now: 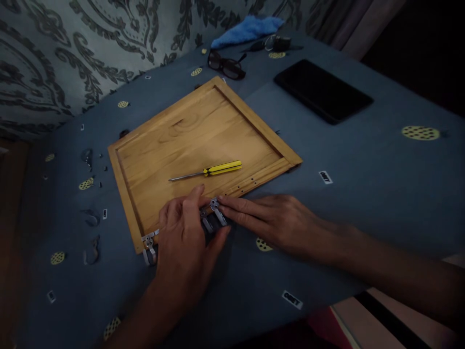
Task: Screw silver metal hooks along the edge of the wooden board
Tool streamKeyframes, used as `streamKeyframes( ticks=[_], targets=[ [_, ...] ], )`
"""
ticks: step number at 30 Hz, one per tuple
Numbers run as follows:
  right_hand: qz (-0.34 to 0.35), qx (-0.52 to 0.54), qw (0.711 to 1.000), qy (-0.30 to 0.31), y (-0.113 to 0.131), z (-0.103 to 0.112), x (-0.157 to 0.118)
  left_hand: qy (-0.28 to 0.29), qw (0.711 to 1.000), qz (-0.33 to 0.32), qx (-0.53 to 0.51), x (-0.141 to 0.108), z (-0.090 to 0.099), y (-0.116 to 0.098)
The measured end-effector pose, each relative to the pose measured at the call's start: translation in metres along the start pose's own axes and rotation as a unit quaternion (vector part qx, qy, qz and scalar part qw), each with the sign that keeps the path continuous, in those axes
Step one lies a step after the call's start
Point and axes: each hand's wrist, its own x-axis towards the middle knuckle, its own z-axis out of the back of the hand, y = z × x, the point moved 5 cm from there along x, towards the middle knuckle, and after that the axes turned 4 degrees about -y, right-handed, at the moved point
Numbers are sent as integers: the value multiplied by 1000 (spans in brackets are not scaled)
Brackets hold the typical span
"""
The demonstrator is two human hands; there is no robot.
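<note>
A wooden panel with a raised frame lies on the cloth-covered table. Along its near edge sit several silver metal hooks with holed plates. My left hand reaches over this edge, fingers on the wood and thumb at the lower end of one metal hook. From the other side my right hand has its fingertips at the plate of the same hook, its thumb hidden. Another hook is at the panel's left corner. On the panel, just beyond my hands, rests a yellow-handled screwdriver.
Loose hooks and small screws lie left of the panel. Dark glasses, a blue cloth and keys are at the back. A black phone or tablet lies to the right. A patterned wall or fabric borders the far side.
</note>
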Motion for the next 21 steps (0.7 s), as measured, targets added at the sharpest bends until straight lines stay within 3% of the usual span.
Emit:
streamKeyframes(
  ticks=[9, 15, 21],
  targets=[
    [-31, 43, 998, 41, -2, -5, -8, 5, 1000, -12, -2, -2, -3, 3],
    [-26, 18, 998, -63, 1, -8, -9, 4, 1000, -16, 5, -1, -1, 3],
    [-26, 13, 998, -61, 1, -12, -12, -1, 1000, -16, 1, 0, -2, 4]
  ],
)
